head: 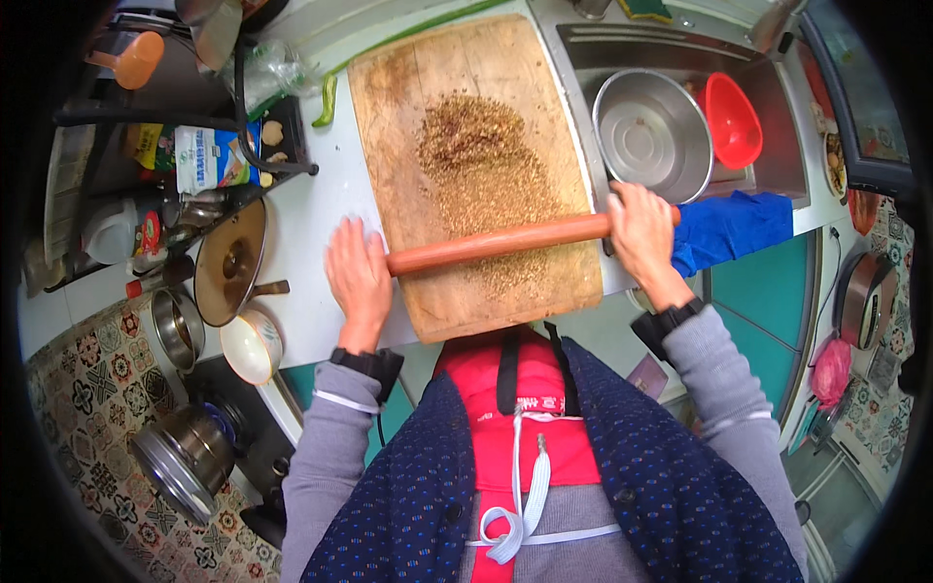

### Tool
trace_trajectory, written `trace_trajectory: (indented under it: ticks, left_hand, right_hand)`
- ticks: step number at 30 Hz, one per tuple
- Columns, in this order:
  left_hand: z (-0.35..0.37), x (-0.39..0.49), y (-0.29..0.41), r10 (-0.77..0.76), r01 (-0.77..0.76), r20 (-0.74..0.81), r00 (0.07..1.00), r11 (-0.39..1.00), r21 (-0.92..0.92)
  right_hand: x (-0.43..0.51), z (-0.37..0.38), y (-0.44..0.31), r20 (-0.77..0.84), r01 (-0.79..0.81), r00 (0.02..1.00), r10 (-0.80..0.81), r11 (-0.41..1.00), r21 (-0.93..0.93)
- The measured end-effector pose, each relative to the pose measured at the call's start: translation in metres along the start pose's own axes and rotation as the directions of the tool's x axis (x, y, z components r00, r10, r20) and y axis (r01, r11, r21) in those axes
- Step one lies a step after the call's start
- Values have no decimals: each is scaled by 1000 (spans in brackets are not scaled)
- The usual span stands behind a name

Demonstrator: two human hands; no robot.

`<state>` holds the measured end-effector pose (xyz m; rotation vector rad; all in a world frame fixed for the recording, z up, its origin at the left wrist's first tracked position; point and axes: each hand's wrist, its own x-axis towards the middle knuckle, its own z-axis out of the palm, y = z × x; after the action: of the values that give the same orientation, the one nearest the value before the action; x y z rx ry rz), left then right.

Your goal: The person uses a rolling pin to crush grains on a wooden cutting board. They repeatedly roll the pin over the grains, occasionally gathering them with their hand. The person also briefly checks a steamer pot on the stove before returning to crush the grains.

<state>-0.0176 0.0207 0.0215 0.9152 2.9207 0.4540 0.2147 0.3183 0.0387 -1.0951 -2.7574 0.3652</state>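
Note:
A reddish wooden rolling pin [503,243] lies slantwise across a wooden cutting board [393,167]. Under it and beyond it spreads a layer of crushed brown spice or seeds [496,189], with a darker, coarser heap at the far part. My left hand [358,275] is at the pin's left end, its fingers stretched and its palm over the end; whether it grips the pin is hidden. On the right, my right hand [644,232] lies over the pin near its other end, the fingers bent over it, beside the sink edge.
The sink at the right holds a metal basin [649,135] and a red plastic bowl [732,120]. A blue cloth [732,222] hangs over its front edge. Left stand a glass lid [231,259], a white bowl [251,346] and a black rack [291,131]. Green peppers [327,100] lie beside the board.

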Motion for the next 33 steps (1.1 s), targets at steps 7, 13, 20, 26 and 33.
trace_trajectory:
  ticks: [7,13,20,26,33]
  left_hand:
    - [26,48,-15,170,-170,-133,976,985,18]
    - [13,38,0,76,-71,-71,995,995,72]
    - [1,-10,1,144,-152,63,988,976,156]
    - [25,93,-10,121,-118,-129,984,993,32]
    - [10,-23,0,99,-102,28,995,976,193]
  right_hand:
    - [52,27,16,-109,128,985,-135,989,-70]
    - [44,10,-2,-173,111,979,-105,993,27]
    - [-1,8,4,-28,121,992,-124,988,-98]
    - [105,33,-5,-272,182,942,-198,980,-86]
    - [-16,16,-1,-140,125,979,-150,976,-178]
